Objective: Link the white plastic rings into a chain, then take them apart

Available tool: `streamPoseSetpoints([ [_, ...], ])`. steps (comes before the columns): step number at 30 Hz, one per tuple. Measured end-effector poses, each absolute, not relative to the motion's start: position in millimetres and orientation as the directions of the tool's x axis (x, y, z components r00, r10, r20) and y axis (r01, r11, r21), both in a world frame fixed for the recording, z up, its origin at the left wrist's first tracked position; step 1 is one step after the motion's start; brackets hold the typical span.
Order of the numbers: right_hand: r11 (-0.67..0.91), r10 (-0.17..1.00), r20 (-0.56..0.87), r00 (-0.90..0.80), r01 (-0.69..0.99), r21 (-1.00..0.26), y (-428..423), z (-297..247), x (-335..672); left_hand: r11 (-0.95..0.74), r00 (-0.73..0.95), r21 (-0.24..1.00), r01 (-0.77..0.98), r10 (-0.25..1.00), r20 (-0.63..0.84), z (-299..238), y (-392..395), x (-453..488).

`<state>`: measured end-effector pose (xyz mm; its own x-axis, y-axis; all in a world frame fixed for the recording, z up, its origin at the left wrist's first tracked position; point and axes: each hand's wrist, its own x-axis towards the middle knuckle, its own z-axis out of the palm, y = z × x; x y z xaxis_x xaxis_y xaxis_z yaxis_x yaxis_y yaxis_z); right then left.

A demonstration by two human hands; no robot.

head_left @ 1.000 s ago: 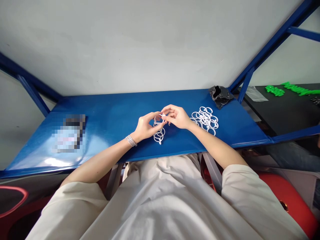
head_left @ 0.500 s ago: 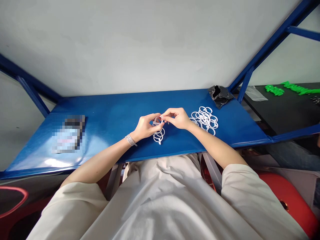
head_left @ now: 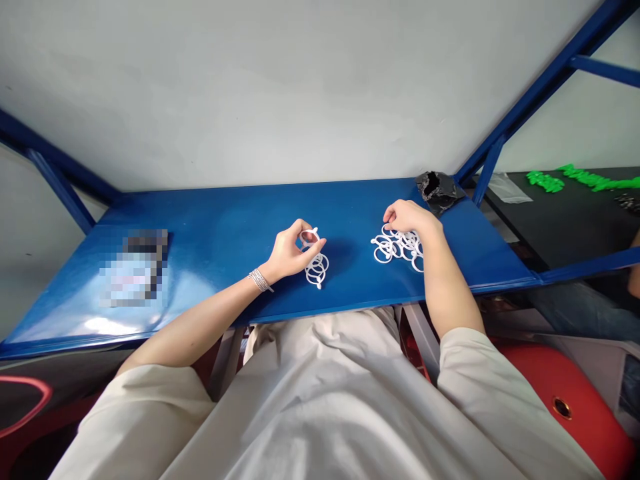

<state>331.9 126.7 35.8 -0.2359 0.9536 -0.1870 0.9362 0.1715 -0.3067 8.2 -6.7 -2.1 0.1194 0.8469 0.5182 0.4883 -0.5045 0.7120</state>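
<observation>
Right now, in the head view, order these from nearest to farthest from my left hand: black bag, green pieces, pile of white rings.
From your left hand:
1. Pile of white rings: by your right hand.
2. Black bag: blue table's back right corner.
3. Green pieces: far right, on the black table.

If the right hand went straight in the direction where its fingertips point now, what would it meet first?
The right hand would most likely meet the pile of white rings first, just beneath it; the two may already touch, as depth is unclear here.
</observation>
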Motion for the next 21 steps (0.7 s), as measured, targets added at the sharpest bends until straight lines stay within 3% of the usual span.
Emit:
streamPoseSetpoints([
  [2, 0.207, 0.945, -0.185, -0.270, 0.931, -0.302, 127, 30, 329, -0.503, 0.123, 0.695, 0.513, 0.845, 0.521, -2, -6, 8],
  [7, 0.242, 0.964, -0.020, -0.266, 0.903, -0.355, 116, 39, 318, -0.568, 0.169, 0.651, 0.504, 0.804, 0.570, -1, -5, 9],
  [10, 0.286, 0.957, 0.096, -0.274, 0.836, -0.469, 107, 50, 308, -0.580, 0.176, 0.670, 0.463, 0.801, 0.572, -1, -4, 10],
  [13, 0.349, 0.916, 0.123, -0.381, 0.610, -0.712, 99, 51, 292, -0.551, 0.153, 0.710, 0.439, 0.824, 0.545, -1, -4, 9],
  [16, 0.260, 0.852, 0.068, -0.519, 0.307, -0.915, 88, 42, 269, -0.490, 0.122, 0.769, 0.410, 0.866, 0.486, 0, -5, 9],
  [21, 0.022, 0.771, 0.005, -0.636, 0.019, -1.000, 69, 30, 234, -0.509, 0.068, 0.736, 0.446, 0.840, 0.539, 1, -5, 8],
])
